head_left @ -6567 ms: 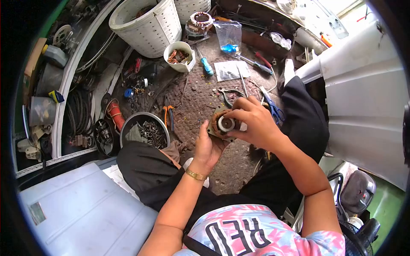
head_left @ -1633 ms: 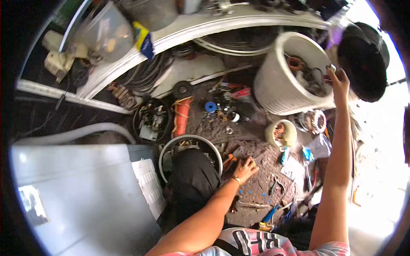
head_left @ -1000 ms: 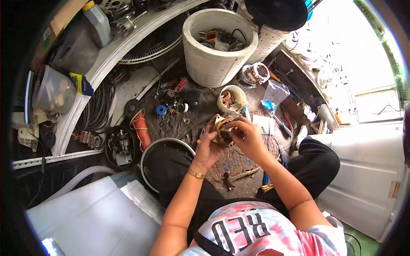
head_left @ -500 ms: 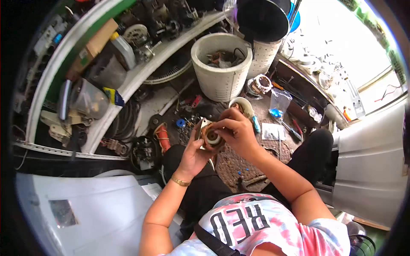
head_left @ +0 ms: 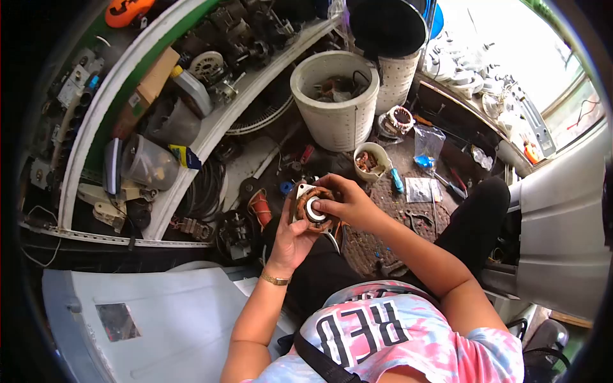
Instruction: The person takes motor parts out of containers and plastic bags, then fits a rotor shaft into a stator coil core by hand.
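Note:
Over my lap I hold a motor stator (head_left: 306, 200) with copper windings and a pale metal plate with corner holes. Its round opening, ringed in white, faces me. My left hand (head_left: 291, 239) is closed around the near left side, the thumb along the lower edge. My right hand (head_left: 350, 203) grips the upper right side: its fingers rest on the far edge and its thumb lies over the central opening. The thumb partly hides what sits in the middle.
Beyond my hands are a small tub of copper-coloured scraps (head_left: 377, 176), a blue-handled screwdriver (head_left: 397, 181) and another stator (head_left: 394, 121). A large perforated white drum (head_left: 335, 118) stands farther off. Metal shelving (head_left: 167, 195) with parts is left; a grey panel (head_left: 172, 325) lies near my left arm.
My right thumb has moved onto the stator's central opening, and its fingers now rest on the far edge. The stator faces me more squarely. The whole view has shifted slightly.

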The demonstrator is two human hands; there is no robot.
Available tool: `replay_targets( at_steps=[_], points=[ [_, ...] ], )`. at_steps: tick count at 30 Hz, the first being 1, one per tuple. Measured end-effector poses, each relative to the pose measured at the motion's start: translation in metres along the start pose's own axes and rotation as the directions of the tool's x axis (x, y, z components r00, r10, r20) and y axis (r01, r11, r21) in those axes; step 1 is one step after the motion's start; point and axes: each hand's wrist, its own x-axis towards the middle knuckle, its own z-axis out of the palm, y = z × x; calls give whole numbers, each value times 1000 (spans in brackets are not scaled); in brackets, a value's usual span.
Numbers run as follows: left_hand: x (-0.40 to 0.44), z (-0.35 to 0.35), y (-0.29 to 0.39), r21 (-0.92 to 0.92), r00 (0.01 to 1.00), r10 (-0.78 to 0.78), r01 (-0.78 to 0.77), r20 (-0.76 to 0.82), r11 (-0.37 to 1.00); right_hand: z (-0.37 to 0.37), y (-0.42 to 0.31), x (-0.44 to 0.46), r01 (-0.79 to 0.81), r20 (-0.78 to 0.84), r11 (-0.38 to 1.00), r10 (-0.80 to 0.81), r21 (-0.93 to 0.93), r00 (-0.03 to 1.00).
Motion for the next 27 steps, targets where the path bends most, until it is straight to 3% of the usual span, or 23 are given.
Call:
replay_targets(
  at_steps=[7, 10, 14, 18, 19, 20, 21, 24, 27],
  points=[
    [2, -16, -12, 19, 999, -24, 25, -38, 1000, 3, -1, -9, -50, -65, 995, 45, -86, 997],
    [2, -22, -15, -103, 996, -71, 66, -44, 992, 10, -3, -13, 126, -247, 921, -228, -369, 942],
    [3, -32, -21, -187, 990, -111, 93, -85, 978, 10, -9, -24, 253, -102, 699, -423, -668, 900],
    [8, -37, -28, -97, 985, -163, 157, -61, 983, -3, 13, -33, 357, -20, 651, -496, -670, 868],
    [10, -35, -31, -74, 982, -181, 176, -63, 982, -5, 21, -37, 278, -170, 838, -395, -470, 903],
    [15, -33, -32, -36, 972, -218, 216, -91, 976, -8, 30, -42, 192, -285, 955, -254, -227, 924],
    [25, -39, -40, 131, 982, -148, 163, -116, 978, -15, 38, -43, 106, -353, 994, -86, 36, 932],
    [79, -69, -87, 591, 995, 43, 17, -88, 806, -54, 55, -41, 83, -584, 993, -16, 88, 812],
    [148, -73, -121, 924, 993, 91, -108, 80, 367, -75, 50, -58, 49, -718, 999, -24, 14, 695]
  ],
)
